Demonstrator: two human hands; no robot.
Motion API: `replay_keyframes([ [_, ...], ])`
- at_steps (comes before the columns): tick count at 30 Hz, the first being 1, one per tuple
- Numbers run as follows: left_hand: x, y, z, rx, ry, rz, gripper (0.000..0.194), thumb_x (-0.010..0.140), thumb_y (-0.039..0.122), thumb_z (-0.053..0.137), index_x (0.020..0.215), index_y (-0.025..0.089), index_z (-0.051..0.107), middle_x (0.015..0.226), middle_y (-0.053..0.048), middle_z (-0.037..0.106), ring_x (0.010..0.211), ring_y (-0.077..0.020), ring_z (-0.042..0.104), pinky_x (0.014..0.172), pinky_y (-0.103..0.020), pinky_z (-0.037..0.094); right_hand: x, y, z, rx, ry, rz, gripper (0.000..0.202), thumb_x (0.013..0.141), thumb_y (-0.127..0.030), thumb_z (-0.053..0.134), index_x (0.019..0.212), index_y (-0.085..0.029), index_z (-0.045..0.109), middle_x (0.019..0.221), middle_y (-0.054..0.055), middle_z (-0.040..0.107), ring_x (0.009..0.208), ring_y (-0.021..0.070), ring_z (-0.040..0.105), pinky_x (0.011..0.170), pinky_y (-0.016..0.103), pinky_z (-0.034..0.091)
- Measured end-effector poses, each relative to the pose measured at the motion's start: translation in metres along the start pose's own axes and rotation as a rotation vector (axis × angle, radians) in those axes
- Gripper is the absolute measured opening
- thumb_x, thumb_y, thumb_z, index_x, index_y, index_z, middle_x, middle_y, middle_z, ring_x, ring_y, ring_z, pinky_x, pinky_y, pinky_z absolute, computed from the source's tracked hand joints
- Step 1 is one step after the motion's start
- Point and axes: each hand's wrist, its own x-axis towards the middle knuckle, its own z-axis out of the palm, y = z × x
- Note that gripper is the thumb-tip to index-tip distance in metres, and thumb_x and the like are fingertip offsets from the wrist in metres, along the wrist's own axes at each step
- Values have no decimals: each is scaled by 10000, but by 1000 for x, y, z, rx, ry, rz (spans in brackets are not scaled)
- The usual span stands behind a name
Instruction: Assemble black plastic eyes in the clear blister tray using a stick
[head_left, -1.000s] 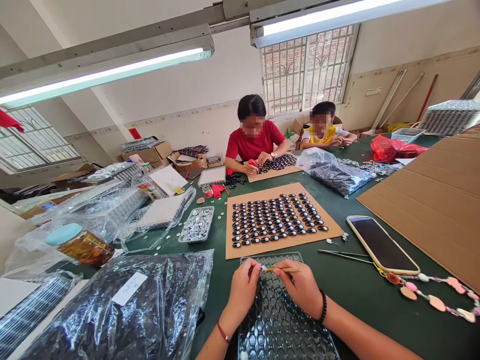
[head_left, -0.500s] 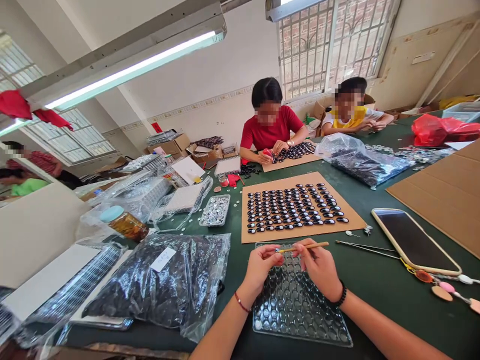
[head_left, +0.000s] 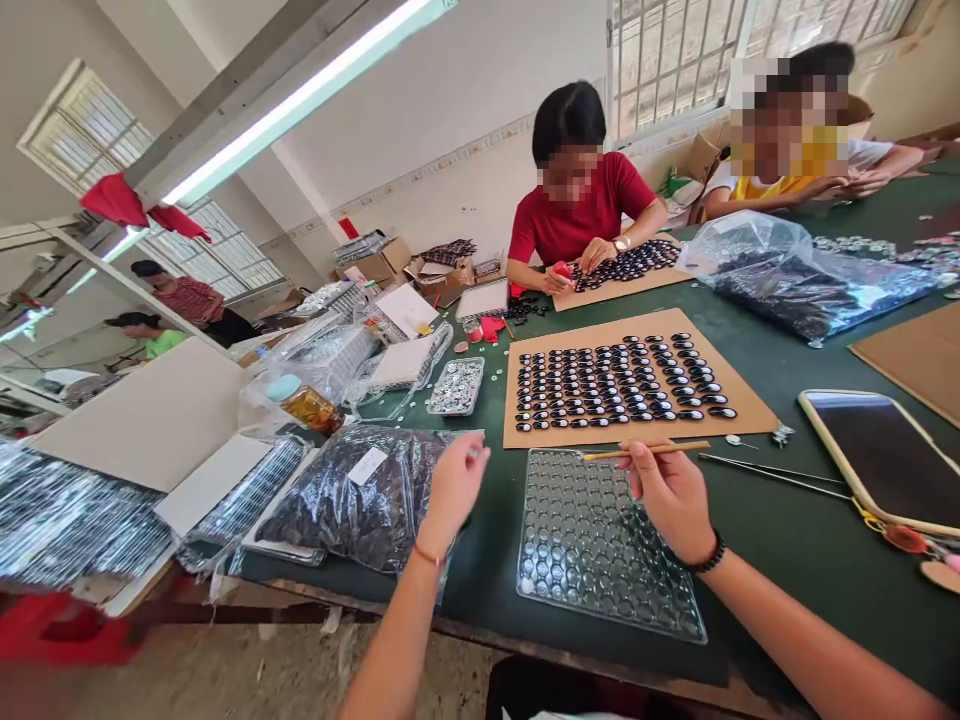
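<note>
My right hand (head_left: pixel 670 495) grips a thin wooden stick (head_left: pixel 667 448) with a pale tip, above the far edge of a clear plastic tray (head_left: pixel 600 560) with round pockets. My left hand (head_left: pixel 457 485) is raised beside a bag of dark pieces (head_left: pixel 345 500); its fingers are curled together, and what they hold, if anything, is too small to name. Beyond the tray, a cardboard sheet (head_left: pixel 750 410) carries rows of black oval pieces with white centres. A small clear box (head_left: pixel 456 388) of small round pieces stands left of the cardboard.
Tweezers (head_left: pixel 776 470) and a phone (head_left: pixel 877 450) lie at the right. Across the green table (head_left: pixel 480 560), a person in red (head_left: pixel 577 215) handles black pieces, with another person in yellow (head_left: pixel 795 170) beside them. A lidded jar (head_left: pixel 307 400) is at the left.
My left hand has moved left, away from my right hand and the stick's tip. My right hand still holds the stick. The view has turned left.
</note>
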Motion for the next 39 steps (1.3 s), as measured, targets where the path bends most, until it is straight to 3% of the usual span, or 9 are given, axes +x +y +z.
replay_keyframes([
  [2, -39, -5, 14, 90, -118, 51, 252, 831, 276, 399, 963, 185, 592, 940, -56, 619, 850, -176, 577, 795, -318, 451, -1, 1, 3, 14, -25, -2, 267, 830, -438, 464, 795, -182, 530, 649, 18, 575, 377, 86, 414, 361, 229, 329],
  [6, -76, -36, 25, 360, 25, 48, 309, 839, 240, 343, 984, 141, 597, 1002, -99, 614, 925, -220, 556, 855, -378, 416, -2, 2, 11, -3, -64, -31, 285, 842, -440, 434, 754, -184, 522, 624, 24, 576, 450, 114, 481, 394, 227, 354],
  [10, -70, -55, 19, 629, 6, 99, 351, 857, 340, 339, 973, 127, 593, 962, -116, 613, 826, -233, 574, 760, -359, 431, 0, 2, 14, -53, -51, -114, 291, 850, -418, 423, 727, -175, 528, 602, 25, 579, 522, 129, 531, 469, 226, 394],
  [13, -68, -52, 16, 775, -49, 53, 377, 876, 364, 283, 886, 125, 574, 837, -112, 613, 712, -223, 585, 611, -314, 415, 1, -1, 15, -82, -60, -151, 293, 858, -394, 415, 720, -165, 535, 601, 29, 581, 508, 121, 521, 465, 219, 381],
  [16, -76, -43, 18, 754, -139, -58, 353, 894, 340, 234, 846, 147, 525, 732, -70, 610, 641, -193, 589, 511, -258, 353, -3, -3, 15, -98, -90, -179, 290, 865, -374, 407, 717, -162, 537, 604, 30, 580, 522, 123, 527, 477, 217, 386],
  [21, -88, -34, 15, 591, -127, -142, 290, 901, 316, 277, 831, 176, 521, 749, -27, 615, 689, -143, 594, 558, -228, 352, -14, 4, 12, -158, -124, -218, 282, 859, -385, 418, 749, -163, 552, 597, 26, 577, 501, 125, 512, 478, 221, 392],
  [27, -97, -34, -8, 726, -153, -237, 234, 875, 260, 354, 946, 197, 567, 945, -45, 585, 743, -148, 593, 574, -245, 397, -14, 22, 2, -196, -164, -177, 324, 841, -446, 423, 822, -152, 559, 649, 48, 582, 449, 121, 488, 415, 224, 381],
  [33, -104, -41, -3, 883, -224, -192, 290, 879, 240, 315, 1076, 183, 520, 1032, -87, 531, 656, -159, 601, 506, -269, 420, -14, 19, 4, -220, -173, -206, 303, 843, -433, 425, 795, -162, 552, 605, 27, 563, 433, 115, 476, 401, 218, 356],
  [39, -87, -60, -5, 933, -279, -81, 429, 892, 194, 178, 1269, 172, 383, 1091, -115, 517, 690, -178, 604, 497, -282, 426, -10, 5, 15, -182, -145, -310, 308, 878, -365, 375, 685, -174, 520, 568, 12, 531, 498, 117, 481, 476, 221, 359],
])
